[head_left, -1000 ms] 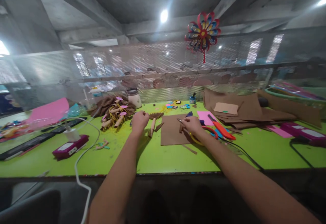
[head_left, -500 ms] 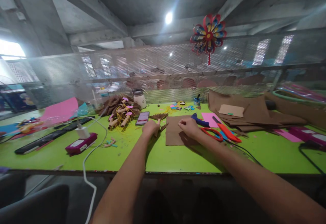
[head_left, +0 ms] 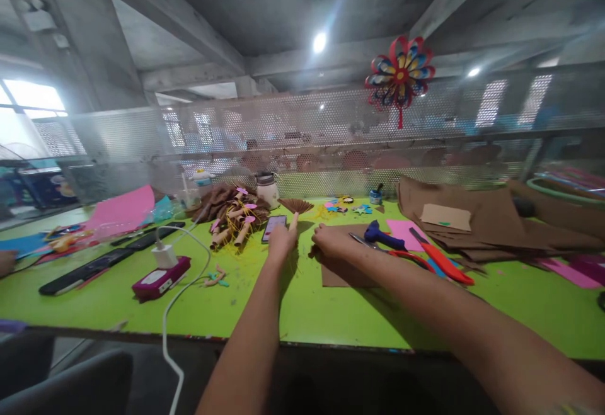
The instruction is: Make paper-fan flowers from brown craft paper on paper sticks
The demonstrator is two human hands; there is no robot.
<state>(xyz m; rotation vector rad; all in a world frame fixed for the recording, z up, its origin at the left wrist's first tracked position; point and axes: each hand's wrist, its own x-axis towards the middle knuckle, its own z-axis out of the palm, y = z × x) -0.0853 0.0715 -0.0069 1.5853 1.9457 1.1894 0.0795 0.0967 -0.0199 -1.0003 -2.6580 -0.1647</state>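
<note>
One tan paper roll (head_left: 295,220) is projecting from the left hand (head_left: 282,242), whose grip is clamping on it, just below a pleated brown fan (head_left: 296,204). The right hand (head_left: 328,240) is pinching a small brown scrap (head_left: 312,252), grip together, at the left edge of a brown sheet (head_left: 338,275). A phone (head_left: 273,228) is lying just beyond the left hand. Farther right, a red cutter (head_left: 445,262) is resting on the green tabletop (head_left: 326,317).

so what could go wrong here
The scissors lie beside the right forearm, so a blade might nick it. The left hand, on the tan tube, is close to the phone, which could get knocked. The white cable hangs over the table's front edge and might snag.
</note>
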